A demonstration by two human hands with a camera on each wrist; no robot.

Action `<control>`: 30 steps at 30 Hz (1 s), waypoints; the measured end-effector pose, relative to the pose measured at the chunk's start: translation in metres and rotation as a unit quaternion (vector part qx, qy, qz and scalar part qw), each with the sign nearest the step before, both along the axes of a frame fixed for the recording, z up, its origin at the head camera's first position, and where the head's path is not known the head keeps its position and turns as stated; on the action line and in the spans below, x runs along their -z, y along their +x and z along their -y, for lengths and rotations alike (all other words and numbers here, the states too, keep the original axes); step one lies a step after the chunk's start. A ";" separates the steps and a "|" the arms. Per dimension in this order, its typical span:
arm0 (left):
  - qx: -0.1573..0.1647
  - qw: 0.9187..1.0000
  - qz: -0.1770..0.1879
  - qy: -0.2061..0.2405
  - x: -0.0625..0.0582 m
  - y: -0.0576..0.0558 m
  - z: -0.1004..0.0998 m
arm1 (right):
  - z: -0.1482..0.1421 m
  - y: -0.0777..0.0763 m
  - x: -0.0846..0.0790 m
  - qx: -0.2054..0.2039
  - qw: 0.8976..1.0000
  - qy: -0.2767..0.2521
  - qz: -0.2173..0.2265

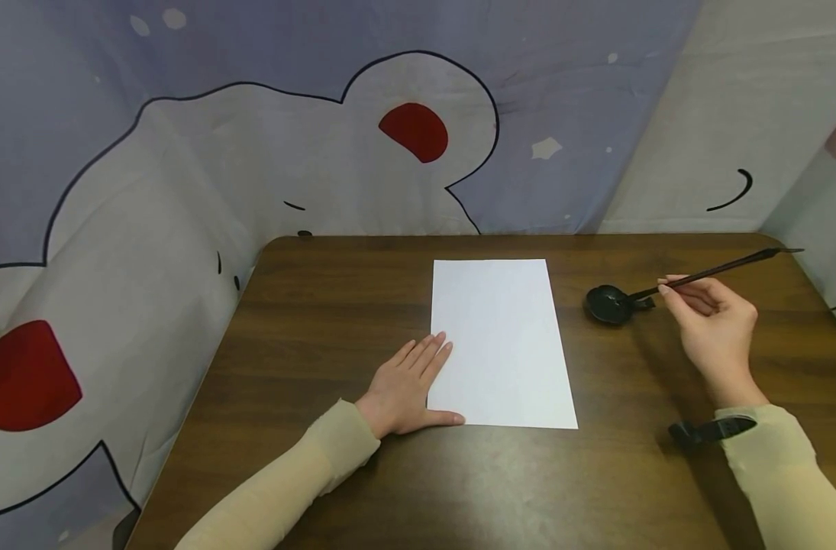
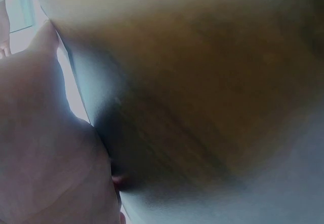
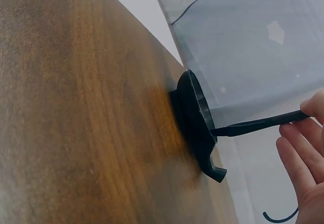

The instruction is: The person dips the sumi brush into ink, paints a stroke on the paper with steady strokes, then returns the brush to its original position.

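Note:
A white sheet of paper (image 1: 500, 344) lies on the wooden table. My left hand (image 1: 411, 386) rests flat at its lower left edge, fingers spread, fingertips and thumb over the paper. At the right, my right hand (image 1: 713, 328) pinches a dark writing brush (image 1: 723, 267) between thumb and fingers. The brush slants down to the left, its lower end at the small black ink dish (image 1: 606, 304). In the right wrist view, that end of the brush (image 3: 263, 122) reaches over the rim of the dish (image 3: 190, 107); its tip is hidden inside. The left wrist view is blurred.
The wooden table (image 1: 308, 321) has its back edge against a cloth backdrop (image 1: 562, 92) with cartoon prints. Another stretch of cloth (image 1: 150, 267) hangs along the left side. A black band (image 1: 709, 429) is on the right wrist.

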State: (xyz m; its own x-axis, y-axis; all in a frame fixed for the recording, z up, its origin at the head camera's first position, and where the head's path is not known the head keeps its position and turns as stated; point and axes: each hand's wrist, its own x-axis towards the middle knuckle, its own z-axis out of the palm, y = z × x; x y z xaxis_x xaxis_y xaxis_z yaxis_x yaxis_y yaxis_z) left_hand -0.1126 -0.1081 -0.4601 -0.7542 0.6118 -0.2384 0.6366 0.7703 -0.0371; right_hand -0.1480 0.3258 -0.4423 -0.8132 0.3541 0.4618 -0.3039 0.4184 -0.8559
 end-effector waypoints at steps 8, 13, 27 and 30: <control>0.002 1.000 -0.007 0.000 0.007 -0.002 0.001 | -0.002 0.002 -0.004 0.005 1.000 -0.001 0.007; 0.001 1.000 -0.005 -0.002 0.007 -0.002 0.000 | -0.002 0.007 -0.008 0.003 1.000 0.001 0.013; -0.005 1.000 -0.004 -0.009 0.011 -0.003 0.001 | -0.006 0.007 -0.003 -0.005 0.999 0.002 0.034; 0.000 1.000 -0.012 -0.005 0.014 -0.004 0.002 | -0.006 0.005 -0.002 -0.004 0.999 0.000 0.035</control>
